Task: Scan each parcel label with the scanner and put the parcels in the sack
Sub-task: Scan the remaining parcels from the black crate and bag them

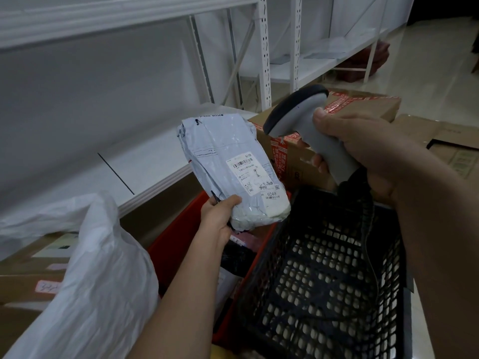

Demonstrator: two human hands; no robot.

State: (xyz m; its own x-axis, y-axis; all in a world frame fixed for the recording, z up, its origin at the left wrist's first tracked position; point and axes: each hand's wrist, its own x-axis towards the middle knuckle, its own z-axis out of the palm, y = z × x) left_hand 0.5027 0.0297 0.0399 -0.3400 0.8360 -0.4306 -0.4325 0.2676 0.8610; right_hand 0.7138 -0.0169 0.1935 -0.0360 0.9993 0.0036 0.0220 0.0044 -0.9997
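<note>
My left hand (pixel 220 216) grips the lower end of a pale grey plastic mailer parcel (pixel 225 154), held up with its white barcode label (pixel 251 174) facing me. My right hand (pixel 363 154) holds a grey handheld scanner (pixel 308 123) by its handle. The scanner's dark head points down and left toward the parcel's label, a short gap away. A coiled black cable (pixel 368 211) hangs from the handle. The white plastic sack (pixel 98 275) stands open-topped at the lower left, beside my left forearm.
A red bin (pixel 178 239) holding more parcels sits under my left arm. A black perforated crate (pixel 324 275) stands to its right. Taped cardboard boxes (pixel 363 104) lie behind; more boxes (pixel 31 268) sit at left. White metal shelving (pixel 264 47) runs along the back.
</note>
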